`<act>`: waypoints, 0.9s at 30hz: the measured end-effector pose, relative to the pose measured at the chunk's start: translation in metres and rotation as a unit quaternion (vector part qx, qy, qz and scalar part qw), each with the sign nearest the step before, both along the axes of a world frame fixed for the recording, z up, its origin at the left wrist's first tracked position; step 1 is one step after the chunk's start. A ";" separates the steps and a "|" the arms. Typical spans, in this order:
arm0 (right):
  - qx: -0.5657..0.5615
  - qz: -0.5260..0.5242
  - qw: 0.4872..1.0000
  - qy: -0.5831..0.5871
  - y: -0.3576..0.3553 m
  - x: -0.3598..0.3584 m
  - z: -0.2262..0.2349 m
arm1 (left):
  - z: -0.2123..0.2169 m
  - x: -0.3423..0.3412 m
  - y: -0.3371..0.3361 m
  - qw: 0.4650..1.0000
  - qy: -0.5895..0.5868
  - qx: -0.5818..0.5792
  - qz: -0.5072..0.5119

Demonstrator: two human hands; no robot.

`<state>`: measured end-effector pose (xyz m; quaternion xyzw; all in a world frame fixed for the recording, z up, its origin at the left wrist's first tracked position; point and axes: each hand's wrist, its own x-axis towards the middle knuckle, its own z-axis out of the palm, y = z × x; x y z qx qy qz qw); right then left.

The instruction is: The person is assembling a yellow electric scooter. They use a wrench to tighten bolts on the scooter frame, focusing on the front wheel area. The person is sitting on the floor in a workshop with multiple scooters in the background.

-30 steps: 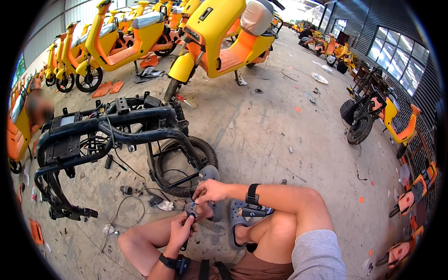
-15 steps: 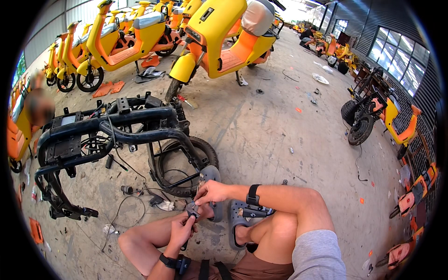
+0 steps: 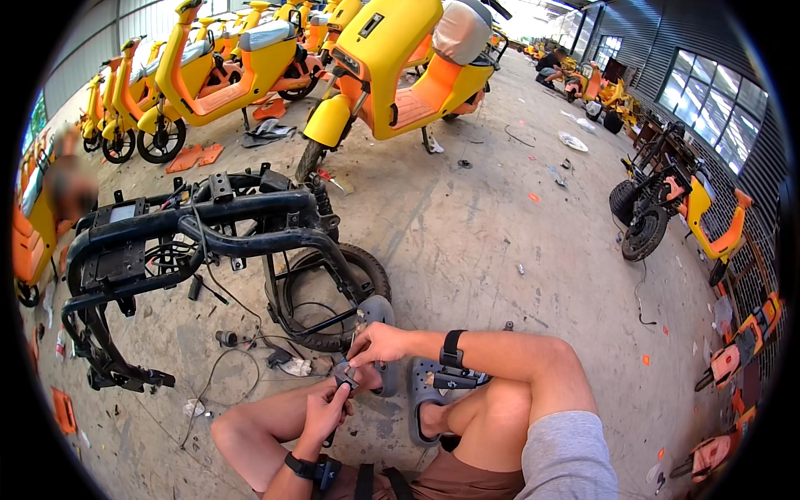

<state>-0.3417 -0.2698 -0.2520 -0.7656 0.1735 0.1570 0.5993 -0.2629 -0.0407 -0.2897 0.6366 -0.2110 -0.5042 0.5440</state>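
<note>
Left hand (image 3: 323, 410) and right hand (image 3: 377, 343) both pinch the small dark part (image 3: 344, 374); steady it low, clear of the frame (image 3: 200, 229).

Single view, head-mounted, looking steeply down and forward over the wearer's own knees. The left hand (image 3: 323, 410) and right hand (image 3: 377, 343) sit close beneath the lens, low in centre frame. A stripped black scooter frame (image 3: 196, 229) lies near, left of centre. Yellow scooters (image 3: 392, 58) stand farther off along the top (fisheye bending curves them toward the rim). Concrete floor (image 3: 500, 225) fills the middle ground.
</note>
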 end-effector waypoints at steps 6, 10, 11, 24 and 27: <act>0.004 0.010 1.000 -0.003 0.001 0.000 0.003 | -0.002 0.000 0.000 1.000 -0.016 0.020 0.008; 0.004 0.013 1.000 -0.001 0.001 0.000 0.003 | -0.002 0.000 0.000 0.999 -0.020 0.030 0.007; 0.003 0.014 1.000 0.000 0.001 0.000 0.003 | -0.003 0.001 0.000 0.999 -0.020 0.030 0.007; 0.004 -0.015 1.000 -0.020 0.003 -0.001 0.003 | 0.000 0.000 0.001 1.000 -0.011 0.004 0.002; 0.006 -0.012 1.000 -0.016 0.003 -0.001 0.004 | 0.003 0.000 0.000 1.000 -0.012 0.014 0.007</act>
